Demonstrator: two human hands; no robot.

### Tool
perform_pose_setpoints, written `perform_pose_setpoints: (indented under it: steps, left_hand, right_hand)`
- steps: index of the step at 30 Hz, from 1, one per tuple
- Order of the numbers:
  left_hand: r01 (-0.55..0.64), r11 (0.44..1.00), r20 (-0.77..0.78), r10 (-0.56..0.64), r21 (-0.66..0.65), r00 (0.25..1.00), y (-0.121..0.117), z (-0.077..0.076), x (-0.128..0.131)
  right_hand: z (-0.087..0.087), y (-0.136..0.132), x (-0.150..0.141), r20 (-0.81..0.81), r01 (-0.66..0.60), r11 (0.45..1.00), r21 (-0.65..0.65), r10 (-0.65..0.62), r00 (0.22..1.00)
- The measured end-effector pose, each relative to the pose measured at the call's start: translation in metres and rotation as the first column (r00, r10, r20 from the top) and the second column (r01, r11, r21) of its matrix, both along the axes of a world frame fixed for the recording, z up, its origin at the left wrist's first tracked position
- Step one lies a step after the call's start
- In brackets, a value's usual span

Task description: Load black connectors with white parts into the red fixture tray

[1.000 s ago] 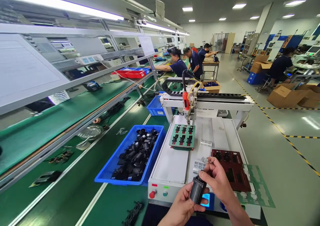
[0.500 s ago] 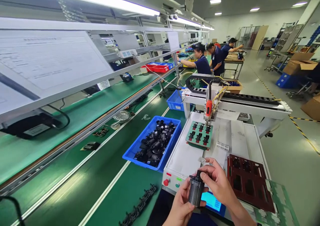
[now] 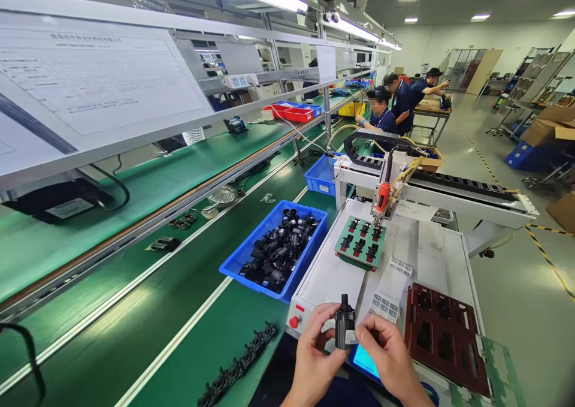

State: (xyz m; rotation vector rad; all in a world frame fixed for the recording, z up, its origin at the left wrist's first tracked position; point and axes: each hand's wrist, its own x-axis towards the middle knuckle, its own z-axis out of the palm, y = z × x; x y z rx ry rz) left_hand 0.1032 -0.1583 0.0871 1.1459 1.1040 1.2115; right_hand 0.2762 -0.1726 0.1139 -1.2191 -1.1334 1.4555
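Observation:
A small black cylindrical part point(image 3: 345, 326) with a nozzle on top stands upright between both my hands, low in the head view. My left hand point(image 3: 314, 350) pinches its left side with thumb and fingers. My right hand point(image 3: 386, 353) pinches its right side, where a small white label point(image 3: 351, 337) sits on the body. Just beyond my hands lies a white label sheet point(image 3: 384, 305) on the white machine bed point(image 3: 332, 278). A dark red fixture tray point(image 3: 442, 335) with empty pockets lies to the right.
A blue bin point(image 3: 278, 251) of black parts sits left of the machine on the green belt point(image 3: 135, 329). A green fixture point(image 3: 362, 245) holds parts under the red screwdriver head point(image 3: 383, 196). A black part chain point(image 3: 238, 368) lies near left. Several people work far down the line.
The view has swung left and down. The black part has turned upright, and my right hand has dropped from above it to its right side, pressing the label there.

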Motion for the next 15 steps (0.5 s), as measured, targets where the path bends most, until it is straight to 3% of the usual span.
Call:
perform_pose_setpoints:
  steps: [6, 15]
  left_hand:
    - [0.041, 0.996, -0.083, -0.034, 0.077, 0.996, 0.0039, 0.0043, 0.0032]
    - [0.035, 0.989, -0.128, -0.017, 0.144, 0.992, 0.0062, 0.0043, 0.0073]
  right_hand:
    - [0.0004, -0.0006, -0.0001, 0.167, -0.005, 0.999, 0.049, -0.003, 0.986]
    - [0.0066, 0.0010, 0.0018, 0.285, -0.020, 0.988, 0.156, -0.026, 0.958]
